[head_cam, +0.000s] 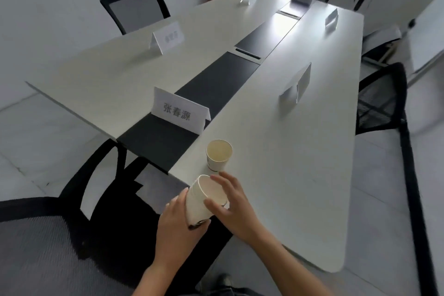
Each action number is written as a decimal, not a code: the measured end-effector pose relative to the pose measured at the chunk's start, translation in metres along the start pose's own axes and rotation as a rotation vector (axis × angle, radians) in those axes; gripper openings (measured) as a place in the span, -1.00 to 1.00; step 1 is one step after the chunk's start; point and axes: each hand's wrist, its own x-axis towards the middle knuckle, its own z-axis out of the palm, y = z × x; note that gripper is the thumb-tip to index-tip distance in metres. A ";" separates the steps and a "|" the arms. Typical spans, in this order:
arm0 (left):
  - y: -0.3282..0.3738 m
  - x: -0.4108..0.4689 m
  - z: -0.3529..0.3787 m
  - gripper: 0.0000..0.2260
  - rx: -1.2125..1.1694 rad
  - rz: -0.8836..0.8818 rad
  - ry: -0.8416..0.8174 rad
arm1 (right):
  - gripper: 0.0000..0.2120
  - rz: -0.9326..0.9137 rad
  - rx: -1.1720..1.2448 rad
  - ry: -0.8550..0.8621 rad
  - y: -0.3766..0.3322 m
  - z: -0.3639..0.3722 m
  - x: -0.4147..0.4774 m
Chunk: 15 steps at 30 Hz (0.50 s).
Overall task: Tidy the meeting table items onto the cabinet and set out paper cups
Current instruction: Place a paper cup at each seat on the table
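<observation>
While the left hand [177,221] is curled round the lower part of the stack of paper cups [200,202], the stack sits tilted in it, mouth pointing up and away, just over the near edge of the desk [288,163]. The right hand [231,204] is at the stack's mouth with its fingers spread, the thumb lying on the top cup's wall and the forefinger by its rim. The frame is blurred there, so I cannot tell whether it already pinches that cup or only touches it.

These cups should be very light and thin-walled. They are probably easy to crush at the middle and stiffest at the rolled rim, and nested ones tend to cling. A light pinch at the rim, with the left hand gripping the cups below, looks the safest hold for drawing one free.

Just beyond the right hand's fingertips a single paper cup [219,155] stands upright on the desk, apart from the stack. Farther out from both hands a name card [180,110] stands on the dark centre strip.
</observation>
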 end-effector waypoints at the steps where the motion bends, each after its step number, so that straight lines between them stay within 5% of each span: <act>1: 0.002 0.000 0.006 -0.33 0.020 0.072 -0.035 | -0.36 0.042 0.040 0.001 0.004 0.001 -0.008; 6: 0.015 -0.010 0.037 -0.30 -0.033 0.291 -0.213 | -0.59 0.210 0.194 0.202 0.032 -0.006 -0.053; 15: 0.063 -0.036 0.089 -0.37 -0.085 0.586 -0.536 | -0.48 0.419 0.325 0.667 0.067 -0.027 -0.147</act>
